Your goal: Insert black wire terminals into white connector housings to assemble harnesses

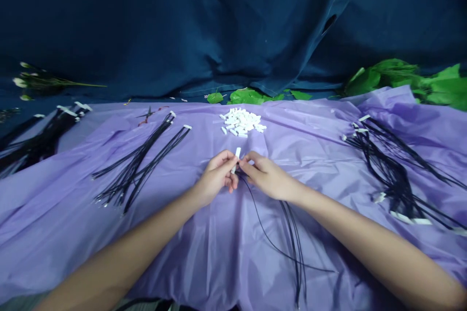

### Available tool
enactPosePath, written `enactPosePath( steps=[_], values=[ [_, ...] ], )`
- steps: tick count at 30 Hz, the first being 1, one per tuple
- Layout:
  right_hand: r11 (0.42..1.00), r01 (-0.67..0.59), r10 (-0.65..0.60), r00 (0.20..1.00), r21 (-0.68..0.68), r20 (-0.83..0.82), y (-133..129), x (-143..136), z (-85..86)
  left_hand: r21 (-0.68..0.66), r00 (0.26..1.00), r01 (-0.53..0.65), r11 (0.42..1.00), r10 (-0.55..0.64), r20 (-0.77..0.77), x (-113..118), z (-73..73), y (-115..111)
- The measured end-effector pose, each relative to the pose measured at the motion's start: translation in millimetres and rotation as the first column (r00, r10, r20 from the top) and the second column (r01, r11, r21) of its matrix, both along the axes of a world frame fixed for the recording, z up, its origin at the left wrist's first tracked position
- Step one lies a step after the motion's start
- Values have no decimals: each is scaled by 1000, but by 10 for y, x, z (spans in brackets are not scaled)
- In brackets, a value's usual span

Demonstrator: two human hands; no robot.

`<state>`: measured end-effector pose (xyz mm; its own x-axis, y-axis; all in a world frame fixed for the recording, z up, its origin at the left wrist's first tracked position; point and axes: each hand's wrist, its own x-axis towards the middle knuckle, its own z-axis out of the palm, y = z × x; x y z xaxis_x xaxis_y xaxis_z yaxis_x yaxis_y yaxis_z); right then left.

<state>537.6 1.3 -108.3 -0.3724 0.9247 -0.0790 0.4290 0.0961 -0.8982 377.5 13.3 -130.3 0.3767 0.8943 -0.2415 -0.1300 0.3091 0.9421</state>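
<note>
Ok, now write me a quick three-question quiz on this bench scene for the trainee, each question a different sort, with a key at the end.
1. What do the fingers of the left hand hold? a) a green leaf b) a white strip c) scissors
2. True or false: the white pile lies farther from the person than the right hand does.
3. Fill in the colour: the sheet under the pile is ____.

Key: 1 b; 2 true; 3 purple.
</note>
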Motion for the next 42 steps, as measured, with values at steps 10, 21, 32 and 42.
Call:
enactPosePath(
  steps=[10,21,32,42],
  values=[
    [993,-81,86,995,91,-51,114,112,-89,25,994,104,994,-104,-26,-7,-32,-19],
    [975,-55,43,997,216,60,32,44,-60,57,982,187,981,-189,23,-84,-38,42],
    [972,60,-104,977,226,187,-193,-168,-198,-27,977,-129,991,123,-172,101,-104,-145],
    [976,204,-178,952,82,-249,-28,-156,-265,15,973,-140,990,141,-183,73,-169,-153]
  ],
)
